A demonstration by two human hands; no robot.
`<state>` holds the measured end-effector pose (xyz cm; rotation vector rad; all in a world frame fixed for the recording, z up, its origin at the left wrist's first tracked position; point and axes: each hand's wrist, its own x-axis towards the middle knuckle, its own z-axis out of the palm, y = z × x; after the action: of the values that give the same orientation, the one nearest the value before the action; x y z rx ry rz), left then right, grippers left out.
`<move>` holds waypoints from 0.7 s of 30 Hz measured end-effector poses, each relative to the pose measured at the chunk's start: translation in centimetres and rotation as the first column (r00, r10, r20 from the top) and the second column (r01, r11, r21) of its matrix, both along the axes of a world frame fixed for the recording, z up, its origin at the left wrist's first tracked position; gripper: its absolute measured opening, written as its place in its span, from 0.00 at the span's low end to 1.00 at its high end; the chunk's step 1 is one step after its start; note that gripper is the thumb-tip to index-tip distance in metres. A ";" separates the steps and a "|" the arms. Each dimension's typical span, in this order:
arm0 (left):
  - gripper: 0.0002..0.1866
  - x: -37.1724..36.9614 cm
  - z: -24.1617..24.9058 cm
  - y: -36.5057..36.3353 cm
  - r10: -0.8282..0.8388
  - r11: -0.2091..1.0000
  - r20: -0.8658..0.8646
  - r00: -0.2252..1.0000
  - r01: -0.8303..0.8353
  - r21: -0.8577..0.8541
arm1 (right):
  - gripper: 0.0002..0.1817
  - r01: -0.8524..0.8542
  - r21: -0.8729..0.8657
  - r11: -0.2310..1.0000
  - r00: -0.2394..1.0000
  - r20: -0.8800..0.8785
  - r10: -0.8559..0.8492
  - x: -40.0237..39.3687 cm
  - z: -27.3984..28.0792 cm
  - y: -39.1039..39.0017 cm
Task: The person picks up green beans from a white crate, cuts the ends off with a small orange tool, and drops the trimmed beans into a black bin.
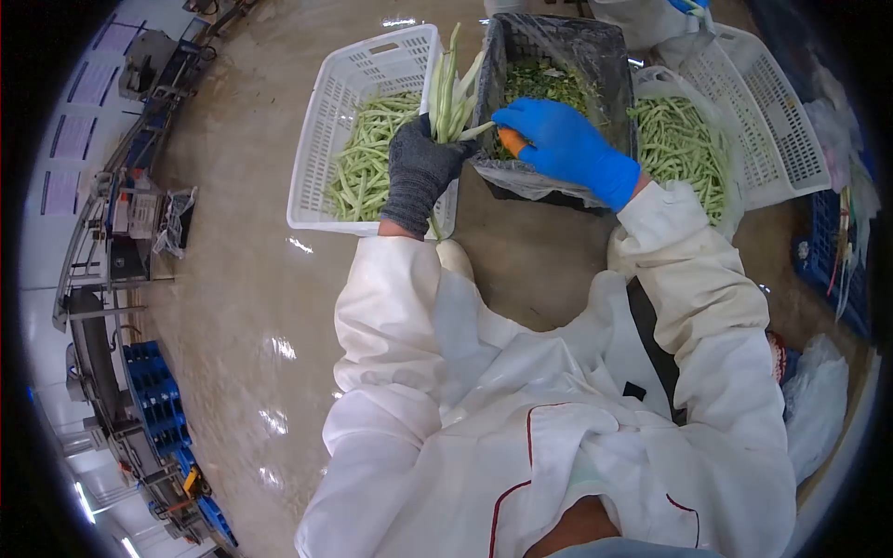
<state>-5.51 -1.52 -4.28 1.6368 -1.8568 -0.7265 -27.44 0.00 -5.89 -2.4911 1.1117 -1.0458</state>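
My left hand (423, 172), in a dark grey knitted glove, is closed around an upright bunch of long green beans (449, 102) over the right side of a white crate (307, 177). Cut-looking green beans (367, 172) fill part of that crate. My right hand (567, 149), in a blue glove, is closed with its fingertips pinching the tip of one bean that sticks out from the bunch. Something small and orange (513, 141) shows at its thumb and fingers; I cannot tell what it is. Beneath is a plastic-lined black crate (609, 56) with green scraps (549, 84).
A plastic bag of green beans (684, 139) leans by another white crate (786, 139) at right. Part of another person, a blue-gloved hand (686, 5), shows at the top. Blue crates (153, 391) and machinery (93, 353) line the left. The floor (233, 279) has wet shine.
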 end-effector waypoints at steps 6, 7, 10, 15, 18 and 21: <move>0.21 -1.2 1.4 1.0 -0.011 0.992 -0.089 0.996 0.022 0.122 | 0.13 0.035 -0.037 0.999 0.999 -0.003 -0.035 0.4 0.0 0.0; 0.19 -1.4 1.3 1.3 0.001 0.992 -0.199 0.980 0.025 0.125 | 0.12 0.062 -0.028 0.998 0.994 0.093 -0.059 0.8 -0.4 0.0; 0.16 -1.9 1.3 1.8 0.034 0.991 -0.514 0.857 0.037 0.127 | 0.12 -0.086 0.339 0.937 0.869 0.485 -0.095 1.0 0.2 -0.3; 0.10 1.1 3.7 0.9 0.096 0.988 -0.728 0.678 -0.153 -0.011 | 0.12 0.135 0.553 0.822 0.985 0.012 -0.170 -1.9 -3.7 -2.5; 0.10 6.8 4.9 -0.8 0.126 0.876 -0.830 0.544 -0.454 -0.164 | 0.11 0.420 0.308 0.854 0.860 -0.436 -0.265 -6.4 -8.4 -3.4; 0.13 11.4 3.7 -2.4 0.215 0.718 -0.861 0.460 -0.672 -0.180 | 0.10 0.452 0.318 0.834 0.855 -0.420 -0.303 -9.0 -10.9 -5.3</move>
<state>5.91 -3.93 -0.56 1.0735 -0.7488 -0.5130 -36.46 -5.33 -16.82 -2.2022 1.7889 -0.3658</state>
